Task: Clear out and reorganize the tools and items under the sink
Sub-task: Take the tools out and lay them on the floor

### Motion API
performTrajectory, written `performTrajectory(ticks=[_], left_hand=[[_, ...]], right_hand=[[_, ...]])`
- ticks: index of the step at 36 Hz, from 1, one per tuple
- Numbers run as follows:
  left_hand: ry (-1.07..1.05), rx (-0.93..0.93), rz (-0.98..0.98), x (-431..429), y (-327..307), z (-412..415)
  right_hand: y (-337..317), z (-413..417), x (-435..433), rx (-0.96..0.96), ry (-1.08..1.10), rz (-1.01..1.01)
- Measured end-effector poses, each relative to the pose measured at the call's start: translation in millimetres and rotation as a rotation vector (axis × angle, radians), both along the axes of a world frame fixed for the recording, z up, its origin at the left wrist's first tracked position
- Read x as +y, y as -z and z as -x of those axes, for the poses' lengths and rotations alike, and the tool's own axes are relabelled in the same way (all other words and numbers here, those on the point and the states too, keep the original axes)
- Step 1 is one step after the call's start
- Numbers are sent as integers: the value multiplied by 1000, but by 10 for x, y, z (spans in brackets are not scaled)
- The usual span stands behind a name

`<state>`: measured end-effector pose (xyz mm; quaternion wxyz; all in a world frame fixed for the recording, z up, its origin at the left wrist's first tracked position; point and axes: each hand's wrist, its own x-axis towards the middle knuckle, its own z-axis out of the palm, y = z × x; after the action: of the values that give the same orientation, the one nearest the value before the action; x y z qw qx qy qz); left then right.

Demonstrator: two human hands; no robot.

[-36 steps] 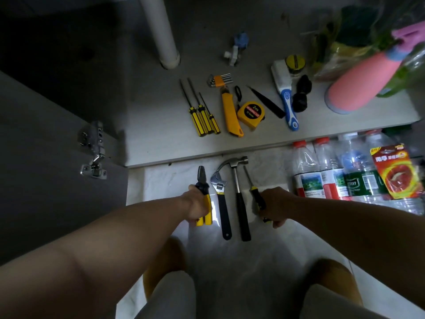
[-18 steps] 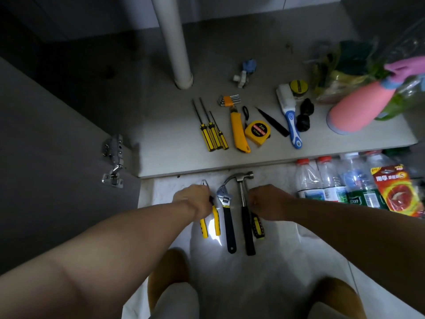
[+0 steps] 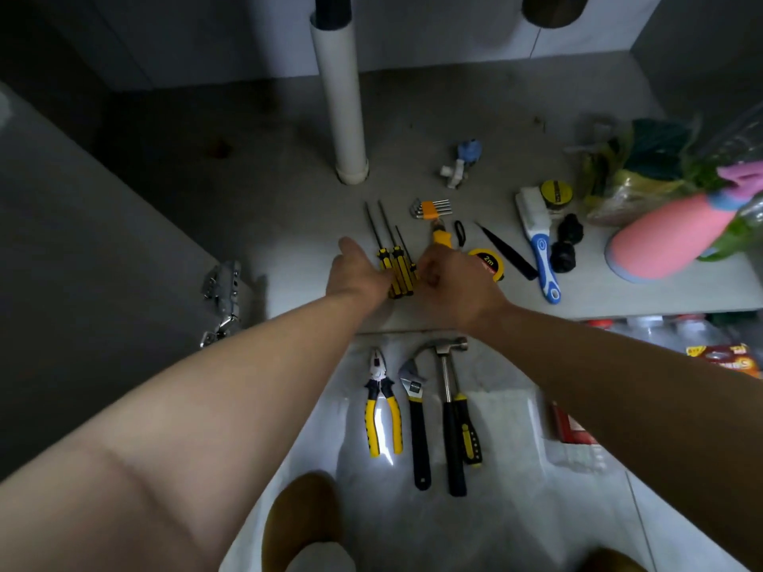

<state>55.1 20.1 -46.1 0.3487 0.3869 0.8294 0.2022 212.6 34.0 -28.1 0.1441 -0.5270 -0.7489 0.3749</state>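
Note:
Three yellow-and-black screwdrivers [image 3: 399,274] lie side by side on the cabinet floor [image 3: 289,225]. My left hand [image 3: 355,270] touches the left side of their handles, thumb stretched out. My right hand [image 3: 454,282] sits at their right side with curled fingers, covering the handle of the yellow utility knife [image 3: 441,237]; what it holds is hidden. On the tiled floor in front lie pliers [image 3: 382,410], an adjustable wrench [image 3: 417,419], a hammer [image 3: 450,414] and a stubby screwdriver [image 3: 470,435].
Hex keys [image 3: 431,209], a tape measure [image 3: 489,262], a blue-handled brush [image 3: 541,249] and a pink spray bottle [image 3: 664,237] lie to the right. A white drain pipe [image 3: 340,97] stands behind. A door hinge [image 3: 223,295] is left; water bottles [image 3: 660,328] stand low right.
Both hands left the pliers and the stubby screwdriver on the tiled floor and moved forward into the cabinet, to either side of the three screwdrivers.

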Motion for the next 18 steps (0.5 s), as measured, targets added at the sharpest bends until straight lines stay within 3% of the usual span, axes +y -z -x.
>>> performTrajectory(ticks=[5, 13, 18], left_hand=[[-16, 24, 29, 36, 19, -8], [17, 252, 20, -236, 52, 154], [4, 199, 78, -433, 58, 259]], right_hand=[[15, 253, 109, -181, -69, -45], [75, 502, 95, -510, -32, -120], [75, 532, 8, -512, -28, -80]])
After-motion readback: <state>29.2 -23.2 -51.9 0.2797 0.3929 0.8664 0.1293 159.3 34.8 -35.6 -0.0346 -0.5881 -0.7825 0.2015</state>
